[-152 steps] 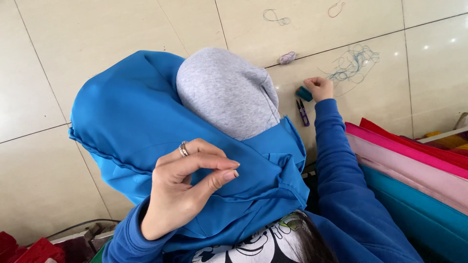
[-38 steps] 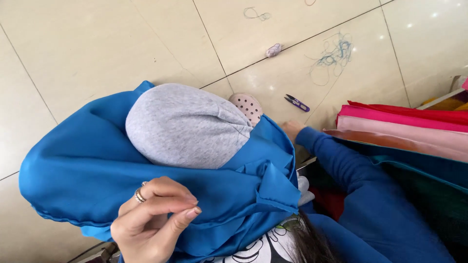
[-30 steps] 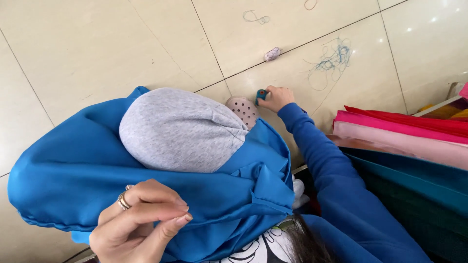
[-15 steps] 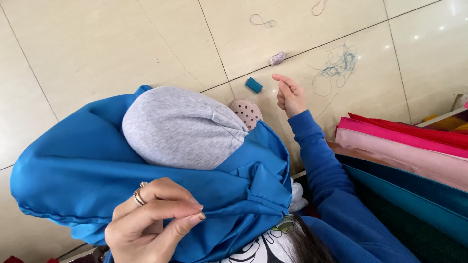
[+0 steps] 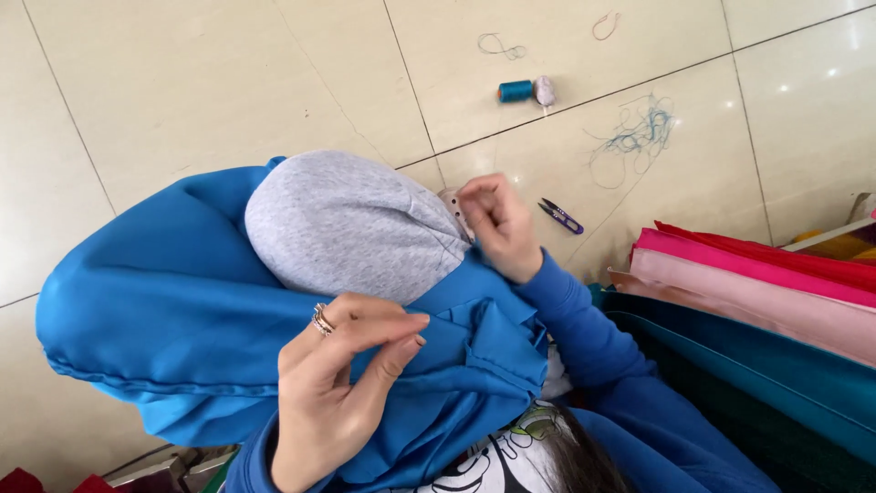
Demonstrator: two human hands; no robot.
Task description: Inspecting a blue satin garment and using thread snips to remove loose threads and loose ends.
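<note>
A cream tiled floor (image 5: 210,100) fills the view from above. Across its lower middle, on the person's lap, lies a large bundle of bright blue fabric (image 5: 155,319), draped and folded, reaching from the left side toward the bottom edge. A rounded grey padded form (image 5: 342,224) rises out of the blue fabric at the centre. At the right edge of the floor sits a stack of folded cloths (image 5: 757,292) in red, pink, pale pink and teal.

The left hand (image 5: 342,388), wearing a ring, pinches a fold of the blue fabric between thumb and fingertips near the bottom centre. The right hand (image 5: 497,224), in a blue sleeve, is curled with fingers pinched together against the right side of the grey form, where a small dotted pincushion (image 5: 453,205) peeks out; whether it holds a needle is too small to tell.

Just right of that hand lie small purple thread snips (image 5: 561,216). Beyond them is a tangle of loose blue threads (image 5: 634,137). Near the top edge, a teal thread spool (image 5: 516,90) touches a small pale object (image 5: 545,90).
</note>
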